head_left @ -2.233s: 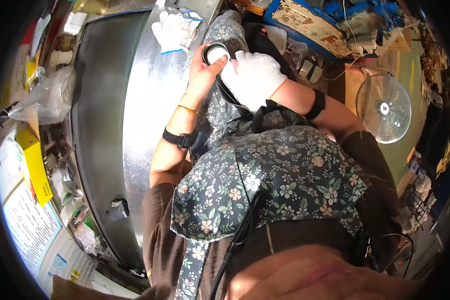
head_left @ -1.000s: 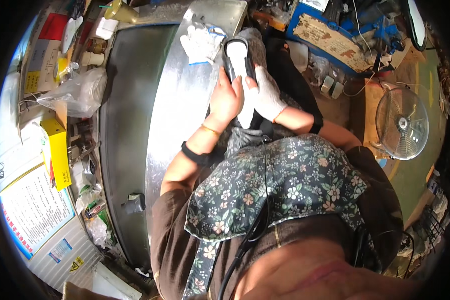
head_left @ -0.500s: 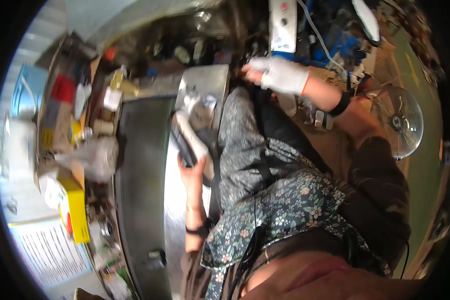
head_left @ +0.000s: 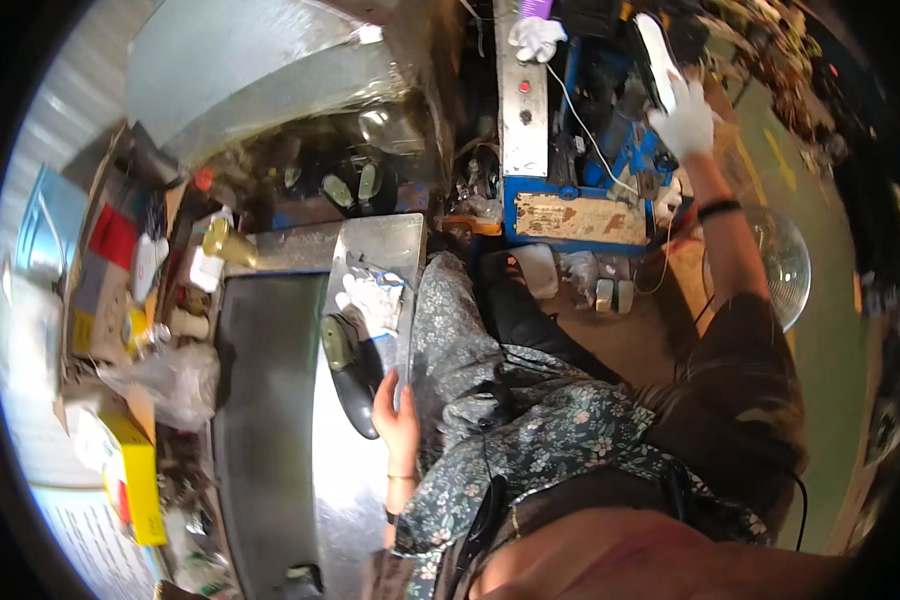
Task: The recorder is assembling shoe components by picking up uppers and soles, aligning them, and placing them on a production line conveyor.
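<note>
A dark shoe (head_left: 353, 395) with a green block in its opening lies on the shiny metal table at left. Beside it, my bare left hand (head_left: 398, 425) is open, fingers apart, near the table's edge. My right hand (head_left: 685, 122), in a white glove with bare fingertips, reaches far forward to the right. Its fingers close on the near end of an upturned shoe with a white sole (head_left: 656, 58), by a blue machine (head_left: 630, 150). The underside of that grip is hidden. White crumpled material (head_left: 375, 300) lies on a raised metal plate (head_left: 355, 245).
A dark conveyor-like strip (head_left: 270, 400) runs along the left, beside a shelf with a yellow box (head_left: 138, 490) and a plastic bag (head_left: 180, 380). More shoes (head_left: 355, 188) stand under a clear-sided hood at the back. A round fan (head_left: 785, 265) stands at right.
My left hand has let go of the dark shoe, which now lies on the table. My right hand has swung forward and right to the white-soled shoe. The view has shifted.
</note>
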`<control>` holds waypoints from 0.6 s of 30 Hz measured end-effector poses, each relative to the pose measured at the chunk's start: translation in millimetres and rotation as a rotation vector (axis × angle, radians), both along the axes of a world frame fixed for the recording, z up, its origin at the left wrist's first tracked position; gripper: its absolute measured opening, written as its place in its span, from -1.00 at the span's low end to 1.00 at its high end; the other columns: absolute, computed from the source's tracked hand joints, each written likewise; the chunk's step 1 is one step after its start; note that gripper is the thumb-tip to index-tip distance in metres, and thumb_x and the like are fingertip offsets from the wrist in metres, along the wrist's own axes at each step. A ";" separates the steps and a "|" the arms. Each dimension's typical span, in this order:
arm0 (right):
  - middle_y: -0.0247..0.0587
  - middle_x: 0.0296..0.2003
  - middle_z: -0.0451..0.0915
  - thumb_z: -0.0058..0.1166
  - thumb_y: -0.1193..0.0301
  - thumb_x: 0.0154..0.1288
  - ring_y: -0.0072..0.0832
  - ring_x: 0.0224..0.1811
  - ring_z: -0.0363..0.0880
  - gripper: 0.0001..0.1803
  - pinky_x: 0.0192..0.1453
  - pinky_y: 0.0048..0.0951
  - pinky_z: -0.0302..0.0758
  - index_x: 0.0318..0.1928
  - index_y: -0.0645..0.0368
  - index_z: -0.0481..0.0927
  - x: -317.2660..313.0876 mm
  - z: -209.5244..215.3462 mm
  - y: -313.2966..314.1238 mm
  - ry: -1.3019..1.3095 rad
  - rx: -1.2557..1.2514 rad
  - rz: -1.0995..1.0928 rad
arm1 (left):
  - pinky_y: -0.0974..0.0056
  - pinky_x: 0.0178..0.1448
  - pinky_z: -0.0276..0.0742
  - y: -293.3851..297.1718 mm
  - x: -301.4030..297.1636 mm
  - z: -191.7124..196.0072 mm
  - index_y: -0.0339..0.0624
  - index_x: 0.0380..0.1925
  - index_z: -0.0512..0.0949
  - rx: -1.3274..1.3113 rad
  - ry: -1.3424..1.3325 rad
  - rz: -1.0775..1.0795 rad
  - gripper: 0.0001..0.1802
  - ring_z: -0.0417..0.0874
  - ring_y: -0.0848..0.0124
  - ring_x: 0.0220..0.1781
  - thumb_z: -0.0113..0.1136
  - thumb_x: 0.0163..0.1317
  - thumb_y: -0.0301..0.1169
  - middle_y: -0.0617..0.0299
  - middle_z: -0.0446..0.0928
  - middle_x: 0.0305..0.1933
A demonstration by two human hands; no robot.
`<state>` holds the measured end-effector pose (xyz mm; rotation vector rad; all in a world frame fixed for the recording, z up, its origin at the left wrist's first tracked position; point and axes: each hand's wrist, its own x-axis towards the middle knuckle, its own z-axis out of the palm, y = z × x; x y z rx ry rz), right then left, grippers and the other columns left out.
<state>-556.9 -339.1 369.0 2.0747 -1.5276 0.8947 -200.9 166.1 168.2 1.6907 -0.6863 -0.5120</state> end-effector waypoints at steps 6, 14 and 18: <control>0.12 0.35 0.24 0.40 0.39 -0.09 -0.04 0.43 0.19 0.09 0.55 -0.14 0.02 0.46 0.30 0.10 61.6 -79.9 147.3 -0.224 0.021 0.594 | 0.31 0.37 0.39 -78.9 -19.1 53.4 -0.38 0.20 0.45 -0.126 0.230 -0.426 -0.59 0.52 0.36 0.27 0.15 0.40 -0.48 0.10 0.54 0.21; 0.20 0.52 -0.08 0.36 0.10 0.18 -0.20 0.48 0.18 0.23 0.46 -0.23 0.20 0.53 0.27 -0.28 175.8 -115.4 302.7 -0.697 1.242 1.533 | 0.40 -0.06 0.51 -85.3 30.5 65.5 -0.15 0.14 0.46 -0.402 0.690 -0.222 -0.44 0.57 0.54 -0.18 0.09 0.39 0.05 0.28 0.59 -0.12; -0.18 0.22 0.48 0.32 0.38 0.21 -0.43 0.25 0.43 -0.12 0.35 -0.42 0.33 0.46 0.29 0.14 190.6 -114.8 263.0 -1.069 2.327 1.354 | 0.17 0.09 0.54 -32.4 15.9 71.3 -0.24 0.25 0.37 0.153 -0.008 -0.491 -0.28 0.64 0.25 -0.01 0.31 0.23 -0.02 0.03 0.62 -0.05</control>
